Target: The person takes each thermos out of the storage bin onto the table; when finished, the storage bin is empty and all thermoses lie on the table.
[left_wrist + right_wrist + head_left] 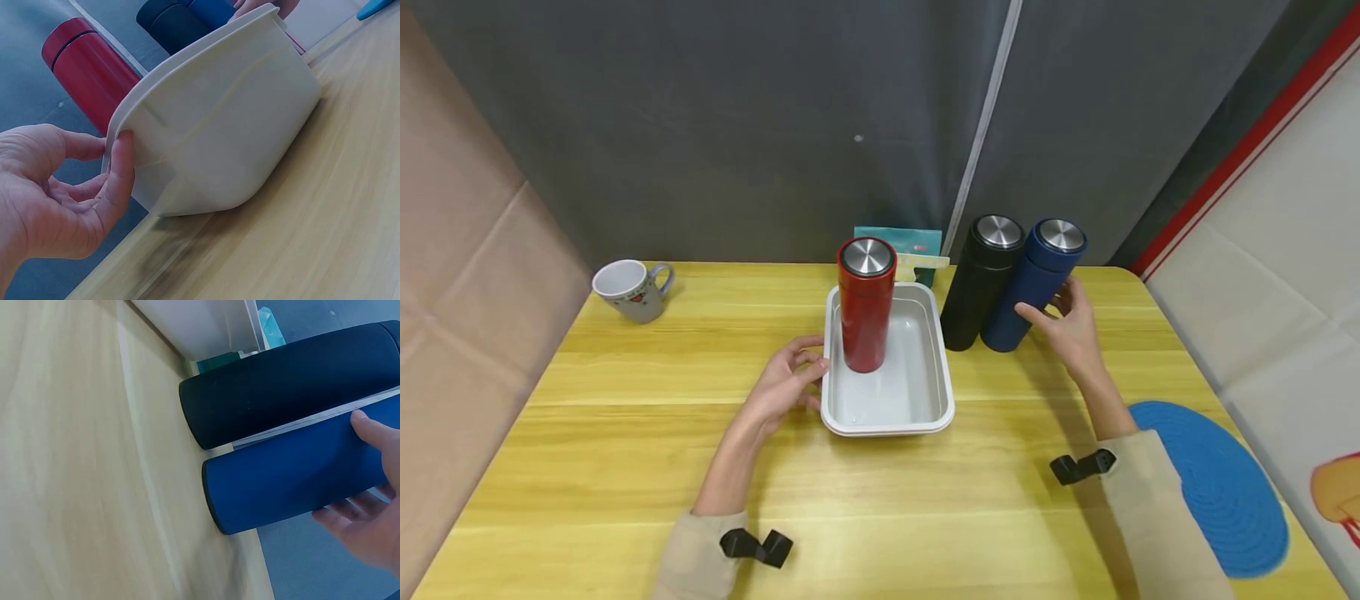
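A white plastic basin [919, 379] stands on the table in the head view, with a red thermos [867, 321] with a steel-topped lid upright inside it. My left hand [784, 385] is at the basin's left side; the left wrist view has thumb and fingers pinching its rim [119, 128]. To the right of the basin, a black thermos [979, 292] and a blue thermos [1028, 287] stand side by side. My right hand [1070, 332] grips the blue one, thumb on its near side and fingers curled round the right, as the right wrist view confirms.
A grey-white mug [636, 293] sits at the far left of the wooden table [625, 450]. Behind the basin is a teal packet [898, 240], partly hidden. A round blue mat [1217, 492] lies at the right edge. A dark grey partition [737, 133] rises along the back.
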